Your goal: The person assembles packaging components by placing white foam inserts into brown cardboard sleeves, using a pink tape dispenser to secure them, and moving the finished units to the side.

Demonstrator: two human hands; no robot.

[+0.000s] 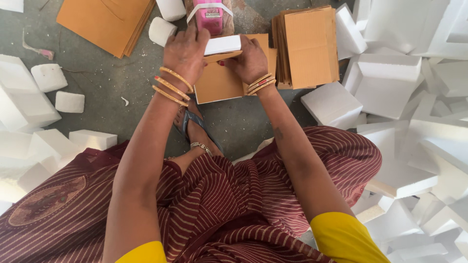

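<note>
At top centre, my left hand and right hand both grip the white foam block over the brown carton; I should keep it square.

The grey concrete floor carries everything. At its far left edge lies a stack of brown cardboard sheets; a second, thicker cardboard stack lies at the far edge, right of centre. 2 small white foam blocks lie near the left edge, with larger foam slabs beside them. A heap of white foam pieces covers the right side. A pink tape dispenser stands at the far edge.
</note>
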